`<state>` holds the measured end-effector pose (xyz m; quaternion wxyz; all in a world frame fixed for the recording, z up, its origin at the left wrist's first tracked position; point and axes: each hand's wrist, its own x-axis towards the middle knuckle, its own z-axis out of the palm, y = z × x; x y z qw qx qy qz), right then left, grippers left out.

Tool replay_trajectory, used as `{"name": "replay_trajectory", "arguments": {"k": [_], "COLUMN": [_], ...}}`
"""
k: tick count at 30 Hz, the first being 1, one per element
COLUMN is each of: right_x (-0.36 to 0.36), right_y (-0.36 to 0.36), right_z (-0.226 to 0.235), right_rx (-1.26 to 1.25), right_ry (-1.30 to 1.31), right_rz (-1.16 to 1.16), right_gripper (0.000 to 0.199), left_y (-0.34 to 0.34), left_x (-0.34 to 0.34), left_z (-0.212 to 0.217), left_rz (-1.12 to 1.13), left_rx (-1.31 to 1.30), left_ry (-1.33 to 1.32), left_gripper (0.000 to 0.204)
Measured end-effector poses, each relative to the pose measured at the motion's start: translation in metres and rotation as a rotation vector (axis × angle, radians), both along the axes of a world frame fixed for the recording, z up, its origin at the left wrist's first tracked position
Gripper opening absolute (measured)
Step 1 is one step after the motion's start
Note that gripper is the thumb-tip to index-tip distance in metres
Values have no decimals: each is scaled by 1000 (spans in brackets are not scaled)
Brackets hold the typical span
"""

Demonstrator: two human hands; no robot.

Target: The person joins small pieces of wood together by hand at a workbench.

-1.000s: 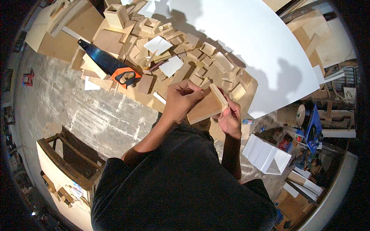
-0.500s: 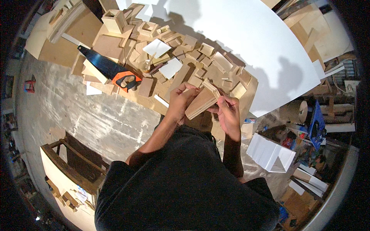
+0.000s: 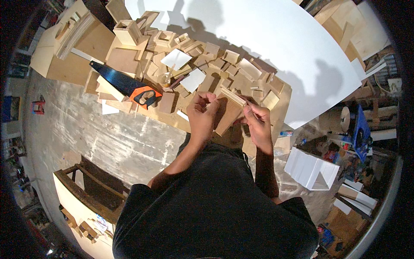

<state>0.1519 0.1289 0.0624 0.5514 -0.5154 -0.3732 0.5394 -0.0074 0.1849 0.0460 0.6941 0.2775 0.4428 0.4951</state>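
My left hand [image 3: 202, 115] grips the upper left corner of a flat brown wooden board [image 3: 227, 115] held tilted in front of my chest. My right hand [image 3: 258, 124] is closed on the board's right edge, where a thin pale strip [image 3: 233, 96] runs along the top. Both hands hover just above a heap of small wooden blocks and offcuts [image 3: 202, 64]. A handsaw [image 3: 125, 84] with a dark blade and orange-black handle lies to the left of my left hand, among the wood pieces.
A large white sheet [image 3: 276, 47] covers the floor beyond the heap. Plywood panels and boxes [image 3: 77, 43] lie at far left. A wooden frame structure [image 3: 92, 190] stands at lower left, a white box [image 3: 312, 168] at right, clutter and a blue object [image 3: 360, 129] further right.
The view has shifted a little, and the board between my hands has turned more edge-on and come closer to my chest. Both hands keep their hold.
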Motion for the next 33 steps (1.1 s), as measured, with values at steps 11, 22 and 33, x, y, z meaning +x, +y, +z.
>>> {"name": "replay_trajectory", "arguments": {"k": [11,22,33], "right_x": [-28,-16,-16], "right_y": [4,9,6], "right_z": [-1,-6,4], "right_rx": [98,-68,-98], "right_ry": [41,329,418], "right_rz": [-165,-270,-361], "right_gripper": [41,34,27], "left_y": [-3,-5,-8], "left_x": [12,-7,-4], "left_z": [11,29,40], "left_rz": [98,-258,-236], "left_rx": [377,-16,54], "left_ry": [402,1,59], "left_gripper": [31,54,48]}}
